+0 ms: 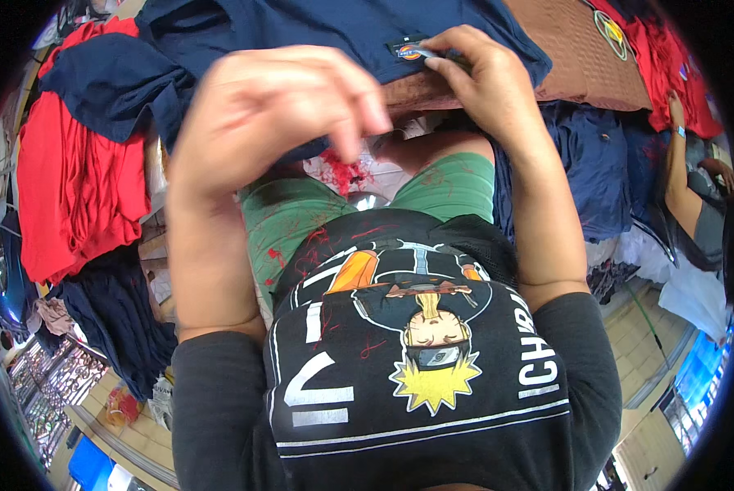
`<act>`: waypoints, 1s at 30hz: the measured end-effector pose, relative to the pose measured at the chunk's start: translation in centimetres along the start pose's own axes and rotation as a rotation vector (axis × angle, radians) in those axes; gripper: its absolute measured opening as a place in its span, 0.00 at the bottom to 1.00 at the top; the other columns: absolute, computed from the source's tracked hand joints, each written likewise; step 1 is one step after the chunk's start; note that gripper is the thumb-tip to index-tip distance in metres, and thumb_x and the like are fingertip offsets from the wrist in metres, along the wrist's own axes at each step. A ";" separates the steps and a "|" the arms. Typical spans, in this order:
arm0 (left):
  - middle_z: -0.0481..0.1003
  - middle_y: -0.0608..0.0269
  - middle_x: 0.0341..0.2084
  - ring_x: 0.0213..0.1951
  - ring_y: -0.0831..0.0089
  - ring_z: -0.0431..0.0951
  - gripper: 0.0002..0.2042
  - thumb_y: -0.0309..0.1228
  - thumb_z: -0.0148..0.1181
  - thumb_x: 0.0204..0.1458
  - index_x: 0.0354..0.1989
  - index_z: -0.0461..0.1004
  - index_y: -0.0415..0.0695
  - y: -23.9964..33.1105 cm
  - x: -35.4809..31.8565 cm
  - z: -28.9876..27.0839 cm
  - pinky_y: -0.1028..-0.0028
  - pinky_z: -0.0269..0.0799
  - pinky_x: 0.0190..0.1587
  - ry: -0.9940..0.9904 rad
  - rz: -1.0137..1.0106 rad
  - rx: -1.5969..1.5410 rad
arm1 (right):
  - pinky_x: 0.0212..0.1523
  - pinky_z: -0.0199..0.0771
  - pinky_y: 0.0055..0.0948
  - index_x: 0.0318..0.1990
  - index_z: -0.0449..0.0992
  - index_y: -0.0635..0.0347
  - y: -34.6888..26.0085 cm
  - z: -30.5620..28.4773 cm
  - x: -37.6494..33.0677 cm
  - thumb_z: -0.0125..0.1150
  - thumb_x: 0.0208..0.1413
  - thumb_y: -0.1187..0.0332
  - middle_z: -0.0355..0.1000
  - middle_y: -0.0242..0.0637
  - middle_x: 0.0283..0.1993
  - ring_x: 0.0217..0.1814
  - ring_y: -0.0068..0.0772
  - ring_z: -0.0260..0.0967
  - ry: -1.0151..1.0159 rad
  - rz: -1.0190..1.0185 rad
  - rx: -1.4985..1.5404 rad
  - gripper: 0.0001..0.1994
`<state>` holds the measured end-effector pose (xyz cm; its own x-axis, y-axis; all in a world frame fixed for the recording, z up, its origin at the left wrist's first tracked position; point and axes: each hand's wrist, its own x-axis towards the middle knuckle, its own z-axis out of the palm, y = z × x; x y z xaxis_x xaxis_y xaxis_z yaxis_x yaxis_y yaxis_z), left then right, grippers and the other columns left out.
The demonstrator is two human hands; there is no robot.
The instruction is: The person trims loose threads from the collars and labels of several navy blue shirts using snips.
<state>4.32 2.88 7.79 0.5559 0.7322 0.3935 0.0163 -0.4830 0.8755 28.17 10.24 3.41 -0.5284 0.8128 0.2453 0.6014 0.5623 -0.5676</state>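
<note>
A navy garment (pixel 334 37) is spread in front of me, with a dark woven label (pixel 405 49) near its edge. At the label, my right hand (pixel 485 78) is closed, pinching a small silvery tool (pixel 424 51) between thumb and fingers. The tool's tip lies over the label; its exact kind is too small to make out. My left hand (pixel 281 106) is raised in front of the garment, its fingers bent and smeared by motion. Whether it pinches anything does not show. Red thread scraps (pixel 346 172) lie between my legs, with more on my shorts and shirt.
A brown quilted cloth (pixel 584 61) extends under the garment. Red garments (pixel 80 192) hang at left beside navy ones (pixel 117 319). Navy clothes (pixel 584 168) are piled at right. A yellowish cord loop (pixel 611 34) lies far right. Another person's arm (pixel 679 172) reaches to red cloth there.
</note>
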 end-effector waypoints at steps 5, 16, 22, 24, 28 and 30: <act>0.76 0.57 0.30 0.33 0.74 0.74 0.23 0.45 0.47 0.63 0.30 0.77 0.35 4.0 -4.9 -2.8 0.77 0.69 0.39 0.427 -0.203 0.240 | 0.38 0.70 0.27 0.46 0.77 0.58 0.0 0.8 0.5 0.67 0.50 0.67 0.75 0.38 0.36 0.34 0.30 0.70 0.115 0.119 -0.020 0.15; 0.78 0.65 0.29 0.31 0.80 0.74 0.12 0.33 0.67 0.50 0.35 0.76 0.37 -1.2 -6.4 1.9 0.78 0.70 0.37 0.723 -0.585 0.250 | 0.39 0.70 0.22 0.42 0.80 0.54 5.3 -1.6 2.4 0.66 0.53 0.66 0.77 0.33 0.33 0.36 0.19 0.72 0.579 -0.014 0.363 0.10; 0.77 0.61 0.25 0.27 0.82 0.74 0.17 0.36 0.67 0.50 0.40 0.74 0.35 -5.3 -5.1 0.8 0.80 0.70 0.32 0.632 -0.730 0.452 | 0.41 0.71 0.25 0.44 0.80 0.49 8.2 -1.0 4.3 0.64 0.54 0.63 0.78 0.37 0.36 0.39 0.26 0.75 0.524 0.128 -0.116 0.10; 0.77 0.65 0.34 0.33 0.83 0.75 0.17 0.34 0.66 0.52 0.47 0.74 0.38 -5.8 -5.4 1.0 0.79 0.72 0.36 0.639 -0.774 0.547 | 0.43 0.71 0.27 0.43 0.80 0.46 10.1 1.0 4.6 0.63 0.55 0.61 0.77 0.39 0.38 0.40 0.31 0.76 0.432 0.070 -0.296 0.10; 0.77 0.62 0.39 0.38 0.77 0.77 0.15 0.31 0.65 0.51 0.47 0.76 0.41 -2.6 -4.9 0.6 0.79 0.71 0.40 0.752 -0.476 0.834 | 0.44 0.71 0.25 0.43 0.80 0.56 4.1 0.6 1.8 0.62 0.56 0.64 0.78 0.37 0.39 0.42 0.26 0.75 0.436 0.173 0.057 0.10; 0.77 0.62 0.39 0.39 0.77 0.77 0.11 0.28 0.62 0.53 0.45 0.77 0.41 -1.3 -3.8 0.8 0.78 0.71 0.41 0.754 -0.345 0.745 | 0.44 0.74 0.32 0.37 0.81 0.59 3.1 1.5 0.6 0.65 0.49 0.63 0.78 0.43 0.37 0.42 0.40 0.77 0.268 0.036 0.243 0.11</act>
<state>2.91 0.36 4.91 -0.2177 0.8648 0.4525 0.7077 -0.1794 0.6833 28.82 12.26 0.64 -0.3140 0.8605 0.4012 0.4393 0.5063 -0.7420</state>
